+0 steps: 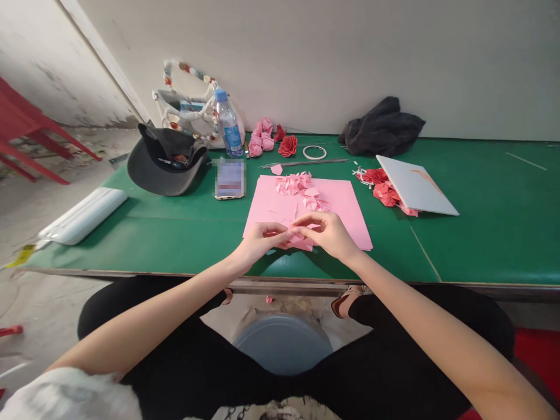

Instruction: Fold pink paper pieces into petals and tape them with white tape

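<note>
Both hands meet over the near part of a stack of pink paper sheets [350,216]. My left hand [265,239] and my right hand [326,233] pinch a small pink paper piece [298,237] between them, fingertips nearly touching. The fingers cover most of that piece, so its shape is unclear. Just beyond the hands, folded pink paper pieces [293,184] lie in a cluster on the sheets. A single pink petal-like piece [276,169] rests on the table past the stack.
On the green table [175,233] are a cap [168,166], a phone [230,178], a bottle [230,128], a beaded bag, a red paper flower [287,146], a tape ring [314,153], thin wires [306,163], a dark cloth [382,128] and a white board [417,186] over red paper pieces.
</note>
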Demonstrator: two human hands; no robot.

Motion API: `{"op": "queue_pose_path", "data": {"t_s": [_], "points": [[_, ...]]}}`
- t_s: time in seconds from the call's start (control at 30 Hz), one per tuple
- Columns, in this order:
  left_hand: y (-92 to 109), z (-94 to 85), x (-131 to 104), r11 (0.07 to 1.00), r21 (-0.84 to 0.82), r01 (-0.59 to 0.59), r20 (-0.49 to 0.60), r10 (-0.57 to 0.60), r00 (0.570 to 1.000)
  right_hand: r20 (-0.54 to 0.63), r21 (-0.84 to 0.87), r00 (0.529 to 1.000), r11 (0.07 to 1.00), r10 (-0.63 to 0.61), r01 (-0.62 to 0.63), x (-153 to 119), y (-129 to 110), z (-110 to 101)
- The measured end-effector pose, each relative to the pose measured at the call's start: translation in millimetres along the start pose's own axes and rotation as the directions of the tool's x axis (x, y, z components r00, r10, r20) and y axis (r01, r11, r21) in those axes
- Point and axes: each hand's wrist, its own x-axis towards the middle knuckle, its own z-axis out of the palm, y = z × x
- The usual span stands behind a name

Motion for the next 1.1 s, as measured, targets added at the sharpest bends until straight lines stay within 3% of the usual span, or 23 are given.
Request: {"op": "queue_pose_path", "data": {"t_s": [0.17, 0.43, 0.6, 0.77, 1.1], "points": [[-0.4, 1.8, -0.7, 1.0, 0.001, -0.004, 0.0, 0.004, 1.0, -0.09, -0.058, 0.995, 0.998, -0.032, 0.026, -0.2, 0.7, 4.1], [-0.4, 1.9, -0.1, 0.999, -0.03, -0.03, 0.017, 0.031, 0.999, -0.104, -0.04, 0.994, 0.998, -0.043, 0.039, 0.2, 0.0, 5.1], [0.3, 3.0, 0.1, 0.994, -0.017, -0.106, 0.003, 0.106, 0.994, -0.103, 0.019, 0.995, 1.0, 0.011, -0.009, 1.6, -6.2, 4.7], [0.3, 4.2, 0.7, 0.986, 0.056, -0.158, -0.027, 0.16, 0.987, -0.002, 0.086, 0.991, 0.987, 0.135, -0.134, 4.7, -6.2, 3.1], [-8.8, 5.2, 0.9, 0.952, 0.203, -0.228, -0.062, 0.244, 0.968, -0.063, -0.095, 0.997, 0.995, 0.037, -0.042, -1.4, -1.2, 15.0]]}}
